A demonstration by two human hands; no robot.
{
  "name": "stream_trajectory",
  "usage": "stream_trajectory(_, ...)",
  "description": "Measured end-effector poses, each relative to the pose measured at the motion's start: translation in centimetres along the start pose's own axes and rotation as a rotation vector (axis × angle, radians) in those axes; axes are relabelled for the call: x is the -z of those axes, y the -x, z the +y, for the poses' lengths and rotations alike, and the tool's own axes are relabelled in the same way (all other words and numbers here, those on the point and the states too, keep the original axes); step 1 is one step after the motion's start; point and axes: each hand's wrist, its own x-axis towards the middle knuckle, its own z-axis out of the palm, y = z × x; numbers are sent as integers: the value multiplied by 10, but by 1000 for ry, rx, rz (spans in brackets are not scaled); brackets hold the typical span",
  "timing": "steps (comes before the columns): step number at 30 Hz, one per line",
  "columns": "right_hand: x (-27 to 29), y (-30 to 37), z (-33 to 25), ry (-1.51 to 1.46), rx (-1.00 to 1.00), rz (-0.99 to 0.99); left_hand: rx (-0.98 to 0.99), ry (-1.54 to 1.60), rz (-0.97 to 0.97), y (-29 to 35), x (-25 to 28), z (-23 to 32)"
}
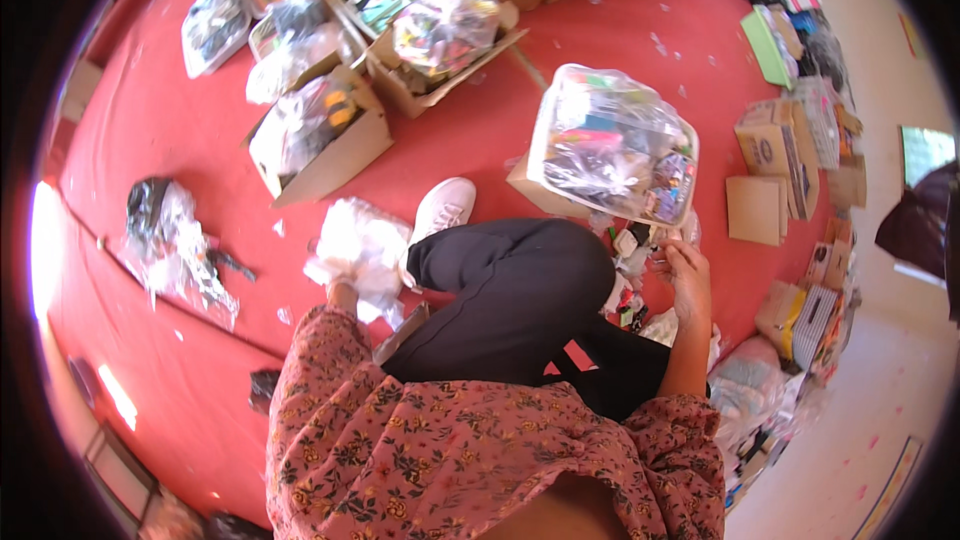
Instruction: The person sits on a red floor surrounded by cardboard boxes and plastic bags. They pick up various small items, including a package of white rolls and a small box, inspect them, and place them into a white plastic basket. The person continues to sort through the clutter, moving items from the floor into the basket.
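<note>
A crumpled white plastic bag [362, 248] lies on the red floor beside my white shoe [444, 208]. My left hand [343, 294] is at the bag's near edge, and its fingers are hidden by the white plastic. On the other side of my bent knee, my right hand [686, 273] is over a loose pile of small mixed items [630, 265]. Its fingers are drawn together, but anything between them is too small to name. Just beyond that hand, a white plastic bin [540, 155] holds clear bags of colourful small goods and rests partly on a cardboard box.
Open cardboard boxes [345, 145] and bins with bagged goods stand at the far left and back. Clear and black plastic wrapping [170, 240] lies at the left. Cartons [770, 155] and packages line the right wall. A pale bag [745, 380] is at the lower right.
</note>
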Motion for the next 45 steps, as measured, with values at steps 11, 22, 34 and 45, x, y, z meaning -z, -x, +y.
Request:
stream_trajectory(11,-37,-6,3,-453,-373,-271,-75,-88,-27,20,-9,-9)
stream_trajectory(22,-79,-72,30,-887,-451,-326,-156,-157,-40,38,6,-32)
stream_trajectory(34,-92,-73,36,-880,-425,-184,-603,-719,-47,86,42,-72)
stream_trajectory(45,-95,-92,46,-881,-390,-201,-1380,258,-97,159,109,289)
